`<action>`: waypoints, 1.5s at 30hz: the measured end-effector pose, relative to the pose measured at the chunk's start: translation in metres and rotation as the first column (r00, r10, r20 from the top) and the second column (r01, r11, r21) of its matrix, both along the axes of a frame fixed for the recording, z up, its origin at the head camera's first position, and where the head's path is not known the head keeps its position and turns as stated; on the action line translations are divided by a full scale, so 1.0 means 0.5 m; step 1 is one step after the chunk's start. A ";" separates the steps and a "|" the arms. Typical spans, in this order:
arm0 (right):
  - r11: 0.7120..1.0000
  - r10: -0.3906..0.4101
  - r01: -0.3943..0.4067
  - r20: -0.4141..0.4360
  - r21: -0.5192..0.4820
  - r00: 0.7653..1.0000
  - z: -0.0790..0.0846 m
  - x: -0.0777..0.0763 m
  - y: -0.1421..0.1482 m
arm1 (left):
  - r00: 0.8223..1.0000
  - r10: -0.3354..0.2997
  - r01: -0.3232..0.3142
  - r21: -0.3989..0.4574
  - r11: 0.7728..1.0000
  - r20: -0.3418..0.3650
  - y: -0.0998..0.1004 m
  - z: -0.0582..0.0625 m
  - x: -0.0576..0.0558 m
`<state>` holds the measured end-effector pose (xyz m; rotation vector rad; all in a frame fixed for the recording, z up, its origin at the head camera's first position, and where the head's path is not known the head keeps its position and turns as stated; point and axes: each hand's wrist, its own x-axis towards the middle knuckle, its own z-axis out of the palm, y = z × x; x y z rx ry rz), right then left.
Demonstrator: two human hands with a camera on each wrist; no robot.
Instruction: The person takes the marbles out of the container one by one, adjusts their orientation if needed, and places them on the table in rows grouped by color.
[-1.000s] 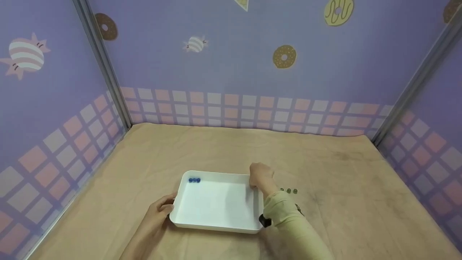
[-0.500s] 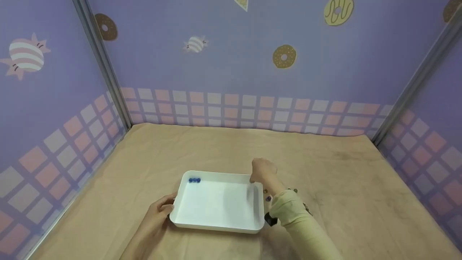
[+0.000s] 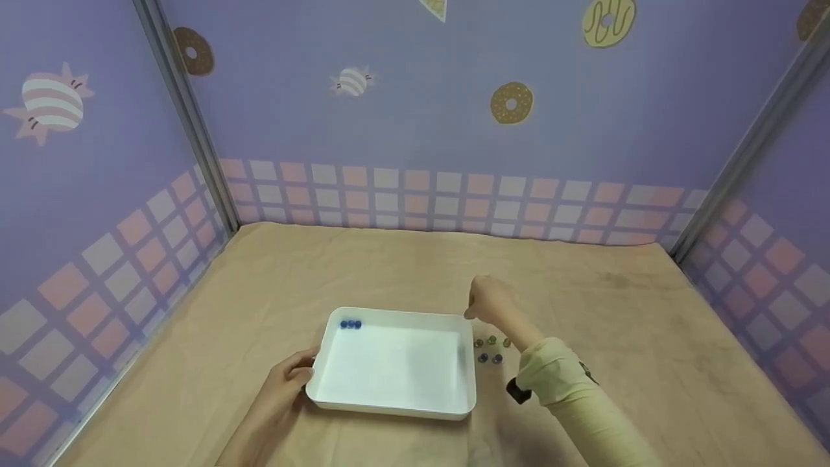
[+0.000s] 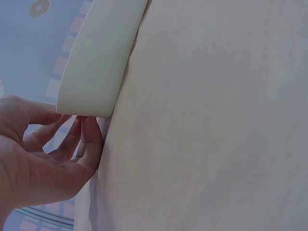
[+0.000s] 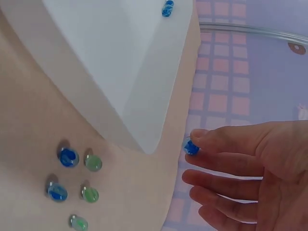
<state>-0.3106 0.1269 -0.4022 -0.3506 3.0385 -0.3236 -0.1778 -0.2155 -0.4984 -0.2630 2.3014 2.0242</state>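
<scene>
My left hand [image 3: 288,376] holds the left end of a white tray [image 3: 392,411], its curled fingertips against the outer wall [image 4: 91,82] and the thumb by the rim. Three blue marbles [image 3: 351,324] sit in a row in the tray's far left corner. Just beyond the far right corner, my right hand [image 3: 494,303] pinches a clear-and-blue marble [image 5: 191,146] between thumb and index finger; the other fingers are loosely extended. On the cloth right of the tray lie three green marbles [image 5: 93,162] and two blue marbles [image 5: 69,157].
A tan cloth [image 3: 583,292] with slight creases covers the table. Purple walls [image 3: 421,117] with printed sweets and checks enclose it at the back and both sides. Close to the right forearm, a black wrist device [image 3: 519,390] hangs over the cloth.
My right hand has moved right and away from the tray's far right corner, uncovering the loose marbles. The left hand, tray and row of blue marbles stay in place.
</scene>
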 end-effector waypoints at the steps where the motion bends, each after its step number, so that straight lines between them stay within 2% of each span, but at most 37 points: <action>1: 1.000 0.016 -0.016 -0.013 -0.015 1.000 0.001 0.002 0.005 | 1.000 -0.003 0.003 -0.020 1.000 -0.009 -0.001 0.000 0.000; 6: 0.990 0.064 -0.070 -0.056 -0.118 0.996 0.005 0.015 0.025 | 0.999 -0.013 0.011 -0.072 0.997 -0.032 -0.002 0.002 0.001; 11: 0.977 0.078 -0.092 -0.076 -0.191 0.994 0.005 0.030 0.038 | 1.000 0.000 0.000 -0.067 0.998 -0.009 0.000 0.004 0.001; 19: 0.969 0.078 -0.096 -0.087 -0.227 0.993 0.002 0.046 0.058 | 1.000 -0.008 0.006 -0.109 0.994 -0.012 -0.001 0.000 -0.002; 25: 0.955 0.109 -0.147 -0.158 -0.257 0.981 -0.001 0.050 0.081 | 1.000 -0.001 -0.002 -0.123 0.992 -0.026 0.000 0.002 -0.001; 29: 0.950 0.113 -0.162 -0.189 -0.269 0.976 -0.005 0.053 0.096 | 1.000 0.002 -0.004 -0.095 0.995 -0.020 0.000 0.002 0.000; 35: 0.953 0.091 -0.150 -0.224 -0.262 0.970 -0.008 0.054 0.114 | 1.000 -0.016 0.016 -0.095 0.995 -0.005 -0.002 0.002 0.004; 39: 0.945 0.075 -0.146 -0.241 -0.292 0.968 -0.015 0.054 0.127 | 1.000 -0.022 0.021 -0.089 0.996 -0.003 -0.003 0.000 0.003; 45: 0.929 0.057 -0.132 -0.216 -0.346 0.975 -0.040 0.053 0.152 | 1.000 -0.011 0.010 -0.082 0.997 -0.011 -0.003 0.000 0.002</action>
